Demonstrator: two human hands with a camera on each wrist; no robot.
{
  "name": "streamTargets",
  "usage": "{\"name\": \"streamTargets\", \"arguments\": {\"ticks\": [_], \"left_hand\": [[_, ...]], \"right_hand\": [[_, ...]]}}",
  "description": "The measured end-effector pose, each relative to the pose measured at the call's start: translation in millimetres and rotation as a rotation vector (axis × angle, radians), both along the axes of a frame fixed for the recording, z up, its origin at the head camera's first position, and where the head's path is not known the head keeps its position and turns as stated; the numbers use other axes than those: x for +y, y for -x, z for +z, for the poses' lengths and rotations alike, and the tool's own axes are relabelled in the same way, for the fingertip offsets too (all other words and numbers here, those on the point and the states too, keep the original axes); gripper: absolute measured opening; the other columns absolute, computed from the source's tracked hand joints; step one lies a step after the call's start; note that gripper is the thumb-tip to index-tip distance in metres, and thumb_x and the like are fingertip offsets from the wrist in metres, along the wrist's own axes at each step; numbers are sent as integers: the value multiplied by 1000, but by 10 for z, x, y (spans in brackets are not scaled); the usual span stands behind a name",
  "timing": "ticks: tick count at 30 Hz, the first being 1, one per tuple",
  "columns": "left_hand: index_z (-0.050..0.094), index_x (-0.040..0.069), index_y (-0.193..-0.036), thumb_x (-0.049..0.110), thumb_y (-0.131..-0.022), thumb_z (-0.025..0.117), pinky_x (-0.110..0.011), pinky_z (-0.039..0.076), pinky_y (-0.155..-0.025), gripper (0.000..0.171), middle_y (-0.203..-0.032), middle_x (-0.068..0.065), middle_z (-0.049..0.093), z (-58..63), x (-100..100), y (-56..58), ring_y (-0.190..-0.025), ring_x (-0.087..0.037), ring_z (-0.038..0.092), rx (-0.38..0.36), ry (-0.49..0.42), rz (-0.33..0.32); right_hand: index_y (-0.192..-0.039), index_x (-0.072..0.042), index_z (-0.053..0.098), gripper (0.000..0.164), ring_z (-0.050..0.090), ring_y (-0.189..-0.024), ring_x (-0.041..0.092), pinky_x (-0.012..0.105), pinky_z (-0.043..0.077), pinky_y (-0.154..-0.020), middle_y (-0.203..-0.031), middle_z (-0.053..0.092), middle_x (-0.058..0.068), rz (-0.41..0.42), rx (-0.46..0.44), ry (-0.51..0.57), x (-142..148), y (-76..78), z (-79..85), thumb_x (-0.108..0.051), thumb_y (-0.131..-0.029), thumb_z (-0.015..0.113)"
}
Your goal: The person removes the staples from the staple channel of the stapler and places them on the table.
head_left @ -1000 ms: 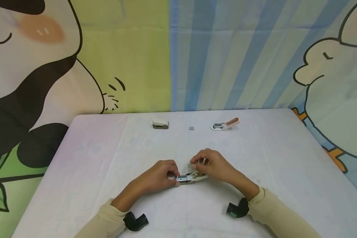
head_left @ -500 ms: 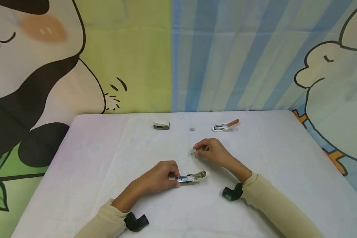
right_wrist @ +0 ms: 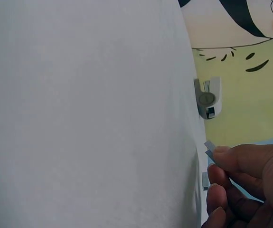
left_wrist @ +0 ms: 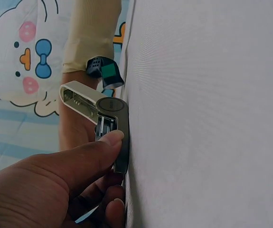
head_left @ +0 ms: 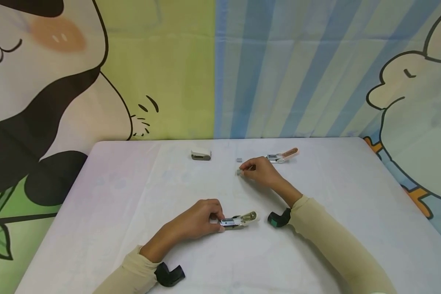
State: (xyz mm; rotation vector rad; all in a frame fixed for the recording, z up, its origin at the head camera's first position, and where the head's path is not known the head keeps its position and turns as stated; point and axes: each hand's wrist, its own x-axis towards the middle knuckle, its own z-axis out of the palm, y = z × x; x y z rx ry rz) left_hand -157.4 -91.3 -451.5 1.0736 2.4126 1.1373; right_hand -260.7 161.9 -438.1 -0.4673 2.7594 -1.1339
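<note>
My left hand (head_left: 203, 219) grips the left end of an opened stapler (head_left: 239, 221) on the white table. In the left wrist view, the thumb lies along the metal staple channel (left_wrist: 107, 124) of this grey-and-cream stapler, and its top arm (left_wrist: 81, 99) is swung back. Farther out, over the back part of the table, my right hand (head_left: 261, 171) pinches a small strip of staples (right_wrist: 209, 146) between thumb and forefinger. Close behind those fingertips sits another small grey staple strip (head_left: 239, 160).
At the back of the table stand a closed white-and-grey stapler (head_left: 201, 155) on the left and an opened white-and-pink stapler (head_left: 288, 153) on the right, partly overlapped by the right hand. A cartoon-printed cloth (head_left: 169, 73) hangs behind the table's far edge.
The right hand has moved from beside the opened stapler toward the back of the table, carrying the strip of staples. The left hand keeps its grip on the stapler in place.
</note>
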Motion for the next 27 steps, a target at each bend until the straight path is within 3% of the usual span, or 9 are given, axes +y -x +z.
{"name": "streamTargets", "arguments": {"ticks": [8,27], "left_hand": [[71,12,-90,15,-81,80,-24,46,-74,14,-89,9,57,8,-2,7,-80,-8,54,6,4,1],[70,13,-90,14,-81,80,-24,46,-74,13,-89,9,58,-8,3,-1,-81,-9,55,-3,-10,-4]], "right_hand": [[-99,-4,75,13,61,-84,21,36,49,-75,-97,71,8,13,-4,-31,-68,120,-15,-5,-88,68],[-100,-4,74,13,61,-91,24,40,48,-82,-99,68,10,11,11,-137,-52,138,-17,-6,-89,69]]}}
